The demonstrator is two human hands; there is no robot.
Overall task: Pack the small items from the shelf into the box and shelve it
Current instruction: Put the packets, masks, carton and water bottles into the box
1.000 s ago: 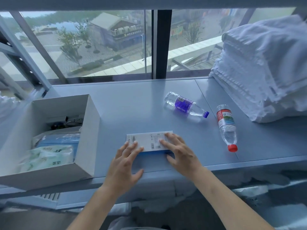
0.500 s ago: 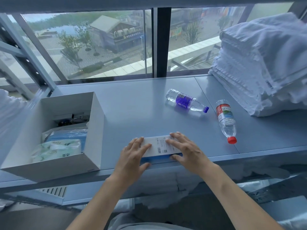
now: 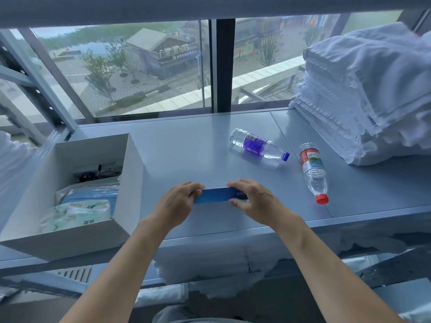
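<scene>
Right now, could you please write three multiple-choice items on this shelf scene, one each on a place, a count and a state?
1. Where does the open white box stand on the shelf?
A. at its left end
B. beside the towels
C. between the bottles

2. How many water bottles lie on the shelf?
A. one
B. two
C. four

3. How is the blue packet held?
A. lying untouched
B. by one hand
C. by both hands

Answers:
1 A: the box is far left, opposite the towel stack.
2 B: purple-label bottle and red-cap bottle.
3 C: left hand and right hand grip its ends.
</scene>
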